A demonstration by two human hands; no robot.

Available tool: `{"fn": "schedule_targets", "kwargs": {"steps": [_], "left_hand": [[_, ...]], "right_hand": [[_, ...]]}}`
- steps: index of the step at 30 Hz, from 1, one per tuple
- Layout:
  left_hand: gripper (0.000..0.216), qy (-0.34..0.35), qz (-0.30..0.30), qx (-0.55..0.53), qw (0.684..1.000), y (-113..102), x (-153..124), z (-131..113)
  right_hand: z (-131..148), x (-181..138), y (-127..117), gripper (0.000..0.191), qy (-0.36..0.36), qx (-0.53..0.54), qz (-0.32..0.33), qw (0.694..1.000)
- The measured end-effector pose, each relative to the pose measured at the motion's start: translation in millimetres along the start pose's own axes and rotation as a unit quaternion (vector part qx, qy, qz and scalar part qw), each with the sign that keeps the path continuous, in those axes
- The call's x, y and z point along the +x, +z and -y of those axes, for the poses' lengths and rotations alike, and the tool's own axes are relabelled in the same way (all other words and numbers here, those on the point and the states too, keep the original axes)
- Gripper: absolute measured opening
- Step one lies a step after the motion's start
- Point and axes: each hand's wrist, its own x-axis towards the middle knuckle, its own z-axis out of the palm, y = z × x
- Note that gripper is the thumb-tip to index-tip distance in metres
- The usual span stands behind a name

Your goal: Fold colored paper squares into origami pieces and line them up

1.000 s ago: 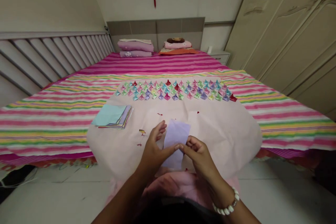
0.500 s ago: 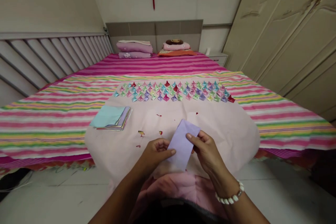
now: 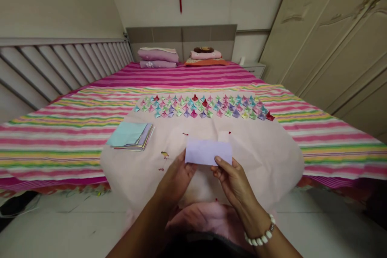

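Note:
A lilac sheet of origami paper (image 3: pixel 205 151), folded into a rectangle, lies level between my hands above the pale pink cloth. My right hand (image 3: pixel 232 179) pinches its lower right part, thumb on top and fingers underneath. At the left end, my left hand (image 3: pixel 177 175) grips the lower corner, its fingertips partly hidden behind the paper. Left of my hands rests a stack of coloured paper (image 3: pixel 127 134) with a light blue sheet on top. Beyond, several small folded paper pieces (image 3: pixel 193 114) in mixed colours stand in rows.
The pale pink cloth (image 3: pixel 266 161) covers the near part of a bed with a striped bedspread (image 3: pixel 320 133). Folded bedding (image 3: pixel 159 55) sits by the headboard (image 3: pixel 157 34). A white railing (image 3: pixel 72 60) runs along the left, a wardrobe (image 3: pixel 338 36) along the right.
The lilac paper has turned from a slanted upright position to a level one, its long side now running left to right. My left hand has shifted to its left end.

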Motion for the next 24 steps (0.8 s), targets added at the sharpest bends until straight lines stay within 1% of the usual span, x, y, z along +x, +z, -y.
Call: {"fn": "schedule_targets", "kwargs": {"steps": [2,3,5,6,9,11,15,18,21,22,24], "left_hand": [[0.040,-0.027,0.026,0.017,0.999,-0.9,-1.9,8.9],[0.034,-0.028,0.036,0.029,0.999,-0.1,-2.3,12.6],[0.024,-0.016,0.036,0.061,0.997,4.0,-2.3,16.3],[0.022,-0.006,0.024,0.079,0.997,6.8,-2.0,16.0],[0.024,0.012,-0.019,0.125,0.992,13.7,-0.5,7.8],[0.027,0.013,-0.035,0.135,0.990,15.5,0.8,-1.1],[0.027,0.036,-0.045,0.114,0.992,14.4,5.2,-18.1],[0.029,0.055,-0.048,0.084,0.994,13.4,8.1,-23.9],[0.040,0.045,-0.037,0.038,0.998,13.1,8.0,-20.8],[0.042,0.039,-0.023,0.033,0.998,13.0,7.1,-17.8],[0.041,0.023,0.019,0.053,0.998,13.2,4.8,-10.4]], "right_hand": [[-3.4,-1.3,3.3,0.027,0.000,0.003,0.016,1.000],[-5.2,-2.3,4.4,0.027,0.002,-0.002,0.029,1.000],[-8.4,-4.3,5.4,0.026,0.009,-0.023,0.055,0.998],[-9.4,-5.1,5.2,0.025,0.011,-0.038,0.060,0.997],[-8.5,-6.2,3.1,0.024,-0.008,-0.092,0.040,0.995],[-5.5,-6.0,1.5,0.022,-0.031,-0.125,0.027,0.991],[-0.5,-5.6,0.2,0.020,-0.042,-0.150,0.039,0.987],[-0.7,-5.5,0.7,0.021,-0.039,-0.149,0.042,0.987],[-3.0,-5.6,1.5,0.024,-0.040,-0.152,0.041,0.987],[-3.8,-5.8,1.6,0.024,-0.041,-0.156,0.041,0.986],[-5.6,-6.4,1.7,0.025,-0.041,-0.167,0.047,0.984]]}}
